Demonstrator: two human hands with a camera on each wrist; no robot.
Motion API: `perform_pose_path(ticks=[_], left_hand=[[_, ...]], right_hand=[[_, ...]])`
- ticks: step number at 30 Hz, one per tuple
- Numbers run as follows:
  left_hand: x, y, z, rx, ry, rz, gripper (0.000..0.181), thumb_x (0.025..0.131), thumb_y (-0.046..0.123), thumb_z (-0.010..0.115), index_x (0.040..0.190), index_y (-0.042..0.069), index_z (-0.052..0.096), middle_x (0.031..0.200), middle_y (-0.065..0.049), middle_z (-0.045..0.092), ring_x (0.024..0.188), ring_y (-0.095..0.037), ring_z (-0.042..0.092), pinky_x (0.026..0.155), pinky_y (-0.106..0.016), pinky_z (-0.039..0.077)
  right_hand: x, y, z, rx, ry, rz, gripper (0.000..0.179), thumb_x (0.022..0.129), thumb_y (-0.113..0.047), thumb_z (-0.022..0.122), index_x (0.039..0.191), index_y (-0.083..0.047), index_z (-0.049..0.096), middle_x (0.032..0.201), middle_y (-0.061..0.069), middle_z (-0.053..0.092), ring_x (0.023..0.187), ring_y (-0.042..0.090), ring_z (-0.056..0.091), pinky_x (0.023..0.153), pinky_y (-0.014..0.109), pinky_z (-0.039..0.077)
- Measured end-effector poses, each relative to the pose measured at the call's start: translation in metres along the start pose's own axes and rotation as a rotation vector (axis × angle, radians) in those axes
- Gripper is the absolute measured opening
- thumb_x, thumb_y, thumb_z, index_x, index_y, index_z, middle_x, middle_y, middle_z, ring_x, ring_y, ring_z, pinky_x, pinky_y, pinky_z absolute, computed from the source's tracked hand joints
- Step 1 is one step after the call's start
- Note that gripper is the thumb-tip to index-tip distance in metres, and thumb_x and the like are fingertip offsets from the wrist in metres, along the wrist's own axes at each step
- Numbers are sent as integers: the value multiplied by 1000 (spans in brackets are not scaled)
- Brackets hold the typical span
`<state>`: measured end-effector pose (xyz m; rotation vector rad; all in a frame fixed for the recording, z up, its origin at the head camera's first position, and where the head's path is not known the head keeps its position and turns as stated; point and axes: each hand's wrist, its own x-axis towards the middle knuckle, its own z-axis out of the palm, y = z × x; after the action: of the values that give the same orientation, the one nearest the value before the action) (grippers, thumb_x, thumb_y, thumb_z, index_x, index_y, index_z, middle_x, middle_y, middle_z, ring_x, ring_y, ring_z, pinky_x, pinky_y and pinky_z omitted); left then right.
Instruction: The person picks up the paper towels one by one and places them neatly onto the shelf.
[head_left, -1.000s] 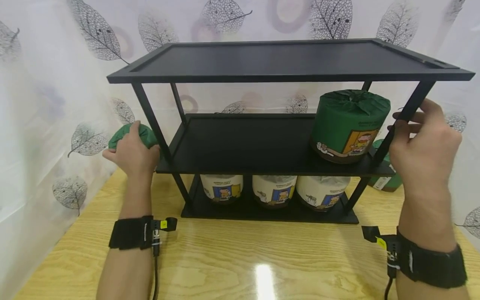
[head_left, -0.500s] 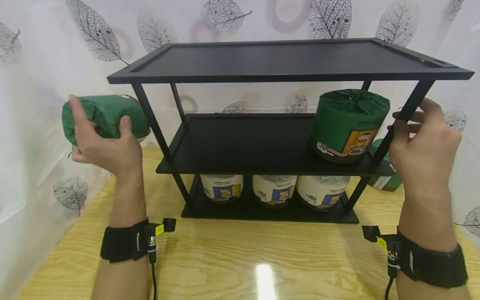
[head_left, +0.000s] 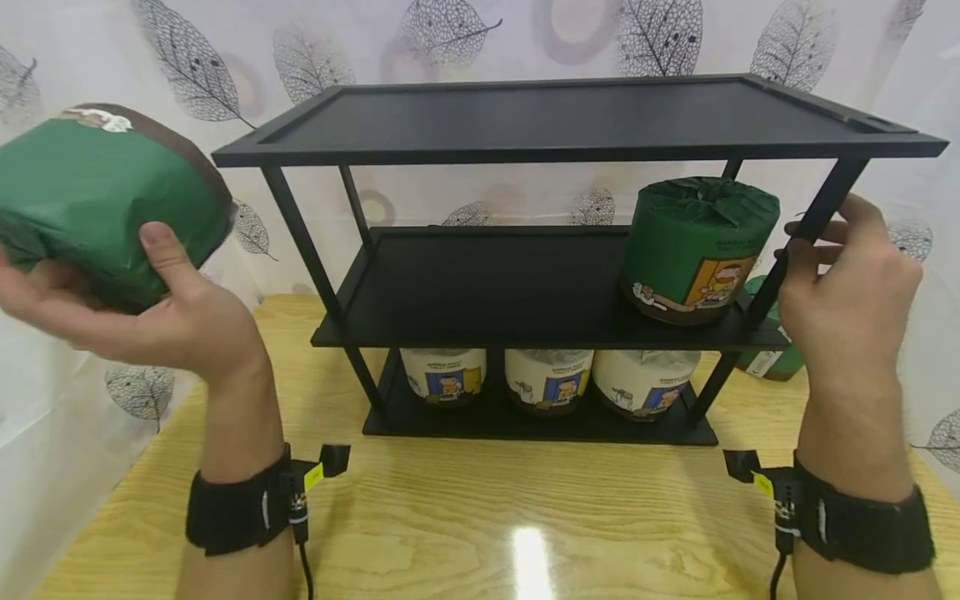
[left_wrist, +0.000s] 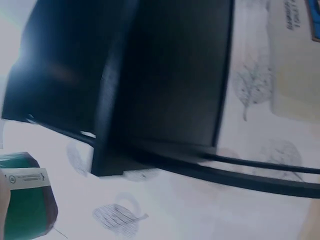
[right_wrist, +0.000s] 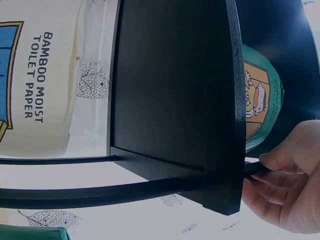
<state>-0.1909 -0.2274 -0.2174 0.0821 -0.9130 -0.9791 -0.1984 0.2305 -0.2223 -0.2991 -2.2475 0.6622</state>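
At the far left of the head view, my left hand (head_left: 172,321) holds up a green-wrapped toilet paper roll (head_left: 97,196), its thumb along the near side and fingers under it. The roll is tilted, brown end toward the upper right. In the left wrist view the same roll (left_wrist: 30,205) shows at the lower left. My right hand (head_left: 851,283) grips the right front post of the black shelf rack (head_left: 487,287); the right wrist view shows thumb and fingers (right_wrist: 287,190) around that post. Another green roll (head_left: 697,254) stands upright on the middle shelf's right end.
Three cream toilet paper rolls (head_left: 551,379) stand on the bottom shelf. Behind the right post, another green roll (head_left: 780,358) is on the wooden table (head_left: 450,517), partly hidden. A leaf-patterned sheet (head_left: 480,50) hangs behind the rack.
My left hand has lifted the green roll from beside the rack's left side, moved it up and left, and turned palm upward. My right hand has stayed on the post.
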Motion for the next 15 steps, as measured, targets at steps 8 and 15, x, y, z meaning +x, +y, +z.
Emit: perform_pose_path(ticks=[8,15], left_hand=[[1,35,-1,-216,239,-33,96,75,-11,76,137,-22,5,130,-27,45,120,-23,49,111,-24,37],[0,45,-8,-368,345,25,96,67,-21,74,132,-20,3,123,-32,43,116,-31,50,109,-31,41]], right_hand=[[1,-1,-1,8,6,-8,45,101,-11,41,145,-7,48,128,20,67,108,45,67,66,5,22],[0,-2,-2,-3,-9,5,46,101,-11,41,147,-7,47,129,20,66,109,45,66,66,6,22]])
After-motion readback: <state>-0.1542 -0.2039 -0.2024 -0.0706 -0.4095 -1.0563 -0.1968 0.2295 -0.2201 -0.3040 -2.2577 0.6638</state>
